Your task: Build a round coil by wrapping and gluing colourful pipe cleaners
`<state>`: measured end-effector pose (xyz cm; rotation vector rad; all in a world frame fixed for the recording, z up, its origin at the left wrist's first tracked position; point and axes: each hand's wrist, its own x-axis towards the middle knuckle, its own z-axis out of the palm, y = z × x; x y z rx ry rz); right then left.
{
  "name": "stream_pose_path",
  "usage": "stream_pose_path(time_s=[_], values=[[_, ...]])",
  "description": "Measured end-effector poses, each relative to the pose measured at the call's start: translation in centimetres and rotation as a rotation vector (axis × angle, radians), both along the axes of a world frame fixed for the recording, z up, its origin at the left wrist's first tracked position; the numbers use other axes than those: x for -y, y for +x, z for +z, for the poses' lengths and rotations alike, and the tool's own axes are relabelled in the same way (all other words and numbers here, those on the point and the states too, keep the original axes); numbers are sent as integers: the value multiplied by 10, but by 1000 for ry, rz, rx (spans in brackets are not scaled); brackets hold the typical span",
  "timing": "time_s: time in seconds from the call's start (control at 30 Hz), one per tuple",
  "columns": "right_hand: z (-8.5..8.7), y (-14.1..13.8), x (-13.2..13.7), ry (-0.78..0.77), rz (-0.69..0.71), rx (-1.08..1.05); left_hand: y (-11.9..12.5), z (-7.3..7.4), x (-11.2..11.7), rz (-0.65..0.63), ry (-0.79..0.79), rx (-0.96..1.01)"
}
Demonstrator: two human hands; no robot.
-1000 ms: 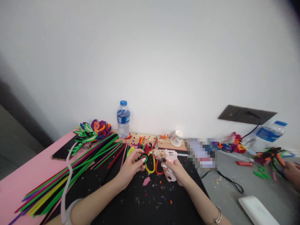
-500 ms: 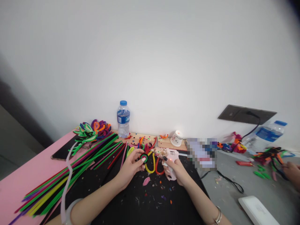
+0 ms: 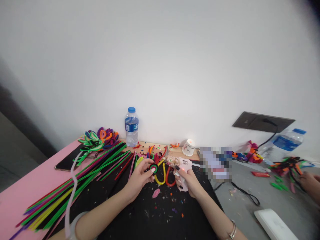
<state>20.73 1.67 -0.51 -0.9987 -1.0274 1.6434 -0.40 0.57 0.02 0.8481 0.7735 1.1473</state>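
My left hand (image 3: 138, 178) pinches a small coiled pipe-cleaner disc (image 3: 153, 169) of black, green and red, held over the black mat (image 3: 140, 213). My right hand (image 3: 188, 180) grips a pale pink glue gun (image 3: 182, 168), its nozzle pointing left towards the disc. Yellow (image 3: 160, 176) and red pipe-cleaner loops (image 3: 169, 178) hang between the two hands. A pink scrap (image 3: 156, 193) lies on the mat just below them.
Long pipe cleaners (image 3: 82, 180) fan across the left. A water bottle (image 3: 131, 126), a paper cup (image 3: 188, 147) and finished pipe-cleaner flowers (image 3: 98, 138) stand at the back. Another person's hand (image 3: 310, 185) works at the far right, near a second bottle (image 3: 285, 143) and a white object (image 3: 273, 225).
My right hand has shifted the glue gun slightly up and right, away from the disc. My left hand keeps its hold on the disc.
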Motion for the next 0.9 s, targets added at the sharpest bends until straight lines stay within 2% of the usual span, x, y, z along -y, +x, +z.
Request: stream_pose_path(time_s=[0.27,0.9], values=[[0,0,0,19,-20,-24,0,3,1,1,-10,9],[-2,-1,0,44,-41,-22,-2,-1,-1,-13,-43,64]])
